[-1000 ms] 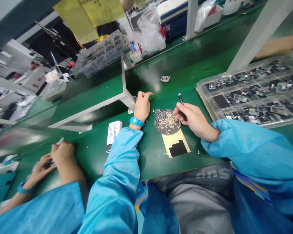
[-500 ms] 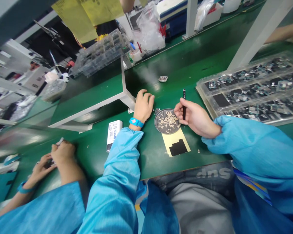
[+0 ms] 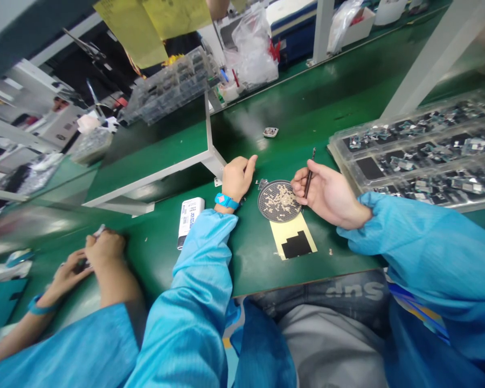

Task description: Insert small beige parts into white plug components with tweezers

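My right hand [image 3: 327,194] is closed on slim dark tweezers [image 3: 309,175], held like a pen, their upper end pointing up. Its fingertips are over the right edge of a round grey perforated tray [image 3: 262,213], so the lower tips do not show. Many small beige pieces [image 3: 281,196] lie scattered on that tray. My left hand [image 3: 236,180] rests palm down beside a white shelf leg, thumb stretched out and fingers bent, their ends hidden; I see nothing in it. Between hand and tray lies a small metal part [image 3: 262,184]. A pale yellow sheet [image 3: 278,237] with a black patch [image 3: 297,245] extends from under the tray.
At right stands a clear compartment tray [image 3: 341,153] full of small metal parts. A white box [image 3: 191,213] lies left of my forearm, below a raised green shelf [image 3: 157,151]. Another person's hands [image 3: 105,248] work at far left. A small dish-like piece [image 3: 270,132] sits farther back.
My left hand has turned, its fingers bending down while the thumb sticks out. The tweezers in my right hand have tilted and rotated, now showing narrower. The whole view has shifted slightly.
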`<state>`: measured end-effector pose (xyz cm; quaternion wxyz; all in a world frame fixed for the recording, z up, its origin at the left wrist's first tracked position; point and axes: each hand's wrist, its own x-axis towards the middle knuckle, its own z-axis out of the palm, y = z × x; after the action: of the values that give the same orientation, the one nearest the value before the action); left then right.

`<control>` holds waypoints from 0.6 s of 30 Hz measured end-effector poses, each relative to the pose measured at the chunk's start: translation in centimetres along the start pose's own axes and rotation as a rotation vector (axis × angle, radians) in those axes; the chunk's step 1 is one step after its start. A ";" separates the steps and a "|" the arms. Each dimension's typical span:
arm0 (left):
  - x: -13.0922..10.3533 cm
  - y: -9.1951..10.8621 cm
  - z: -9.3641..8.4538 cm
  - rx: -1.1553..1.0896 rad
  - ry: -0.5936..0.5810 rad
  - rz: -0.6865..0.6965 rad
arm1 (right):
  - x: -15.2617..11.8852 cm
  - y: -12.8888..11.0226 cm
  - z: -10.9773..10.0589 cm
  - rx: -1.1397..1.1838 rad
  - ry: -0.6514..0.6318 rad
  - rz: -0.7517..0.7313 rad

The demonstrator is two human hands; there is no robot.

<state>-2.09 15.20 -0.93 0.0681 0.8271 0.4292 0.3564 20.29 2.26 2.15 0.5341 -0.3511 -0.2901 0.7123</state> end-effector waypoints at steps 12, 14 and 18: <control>0.6 1.6 0.1 -0.548 0.011 -0.320 | -0.1 -0.3 0.1 0.046 -0.001 0.024; 1.1 2.4 -0.4 -0.826 -0.038 -0.485 | -0.1 -0.3 0.1 0.071 0.007 0.029; 1.8 7.2 -2.2 -1.136 -0.137 -0.528 | 0.0 -0.1 -0.1 0.103 0.042 0.006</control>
<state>1.96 11.65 4.70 0.6099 0.5489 0.3573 0.4461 20.40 2.28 2.22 0.5553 -0.3387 -0.2408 0.7204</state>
